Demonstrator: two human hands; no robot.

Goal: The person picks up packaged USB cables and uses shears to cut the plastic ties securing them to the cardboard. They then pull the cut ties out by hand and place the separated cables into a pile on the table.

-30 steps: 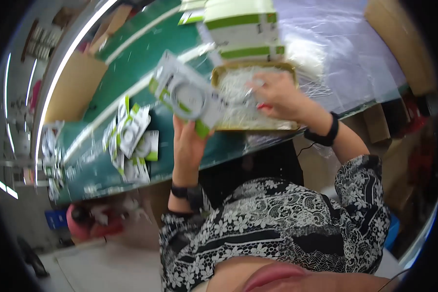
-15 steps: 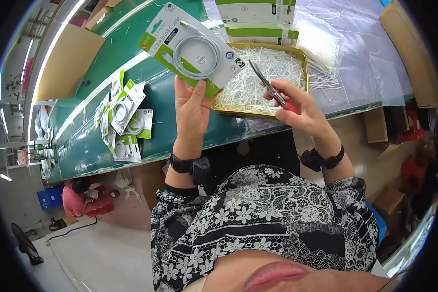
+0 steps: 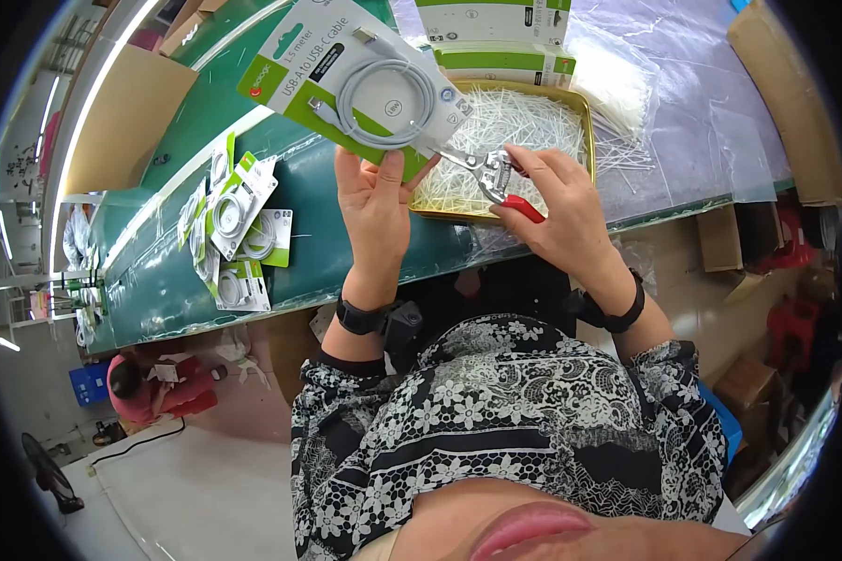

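My left hand [image 3: 376, 201] pinches the lower edge of a white and green card [image 3: 299, 47] that carries a coiled white USB cable [image 3: 384, 101]. The card is held up above the table, tilted. In my right hand [image 3: 566, 201] are red-handled pruning snips [image 3: 496, 178], their jaws reaching to the card's lower right corner by the cable coil. Whether the jaws touch the card I cannot tell. Behind both hands sits a gold-rimmed tin tray [image 3: 591, 140] full of thin white plastic strips [image 3: 533, 117].
More carded cables [image 3: 239, 215] lie piled on the green tabletop [image 3: 150, 290] at left. A bundle of white strips [image 3: 617, 84] lies on plastic right of the tray. Green and white boxes [image 3: 496, 61] stand behind it. Cardboard [image 3: 781, 93] is at far right; a person [image 3: 150, 388] sits low left.
The snips have moved left and turned, so their jaws now reach the card's corner. The card has come closer and shifted slightly up and left.
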